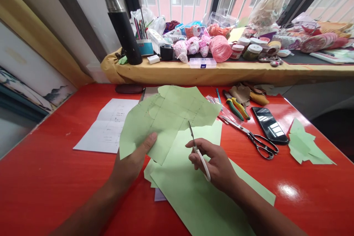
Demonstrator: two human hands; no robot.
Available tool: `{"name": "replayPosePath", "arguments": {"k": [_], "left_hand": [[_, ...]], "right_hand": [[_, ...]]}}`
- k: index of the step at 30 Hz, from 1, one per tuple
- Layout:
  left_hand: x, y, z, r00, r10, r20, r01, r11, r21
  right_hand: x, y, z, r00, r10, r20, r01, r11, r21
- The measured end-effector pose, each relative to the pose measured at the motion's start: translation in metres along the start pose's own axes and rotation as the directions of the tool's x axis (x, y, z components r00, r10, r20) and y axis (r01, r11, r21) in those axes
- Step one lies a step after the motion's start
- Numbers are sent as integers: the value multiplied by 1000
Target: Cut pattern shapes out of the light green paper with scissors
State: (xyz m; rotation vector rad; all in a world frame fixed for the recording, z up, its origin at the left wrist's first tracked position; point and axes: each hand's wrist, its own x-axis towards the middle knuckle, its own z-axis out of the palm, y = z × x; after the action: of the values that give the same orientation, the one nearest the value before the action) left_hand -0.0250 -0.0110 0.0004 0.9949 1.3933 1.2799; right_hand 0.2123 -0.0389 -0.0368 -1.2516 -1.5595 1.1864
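My left hand (134, 164) holds a cut piece of pale green paper (168, 118) by its lower edge, with the thumb on top. My right hand (214, 164) grips small white-handled scissors (201, 158), whose thin blades point up and shut toward the held piece without touching it. Under both hands lies a larger pale green paper sheet (193, 188), running toward the table's front edge. A small white paper corner (159, 194) shows beneath that sheet.
On the red table (41, 177) lie printed white papers (107, 127), black-handled shears (249, 134), a phone (269, 125), green-handled pliers (235, 105) and green paper scraps (305, 143). Behind, a yellow-covered window ledge (221, 75) holds a black flask (124, 33) and crowded craft supplies.
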Motion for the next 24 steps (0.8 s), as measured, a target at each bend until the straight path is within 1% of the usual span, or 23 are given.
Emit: {"name": "replayPosePath", "arguments": {"k": [8, 12, 16, 24], "left_hand": [[1, 4, 0, 997, 78, 16, -79, 994, 80], [0, 4, 0, 997, 68, 36, -71, 994, 81], [-2, 4, 0, 997, 45, 64, -51, 994, 97], [-5, 7, 1, 996, 37, 79, -46, 992, 121]], "right_hand": [[0, -1, -1, 1000, 0, 2, 0, 1000, 3], [0, -2, -1, 1000, -3, -6, 3, 1000, 10], [0, -3, 0, 1000, 8, -4, -8, 999, 52], [0, -5, 0, 1000, 29, -12, -28, 997, 67]]}}
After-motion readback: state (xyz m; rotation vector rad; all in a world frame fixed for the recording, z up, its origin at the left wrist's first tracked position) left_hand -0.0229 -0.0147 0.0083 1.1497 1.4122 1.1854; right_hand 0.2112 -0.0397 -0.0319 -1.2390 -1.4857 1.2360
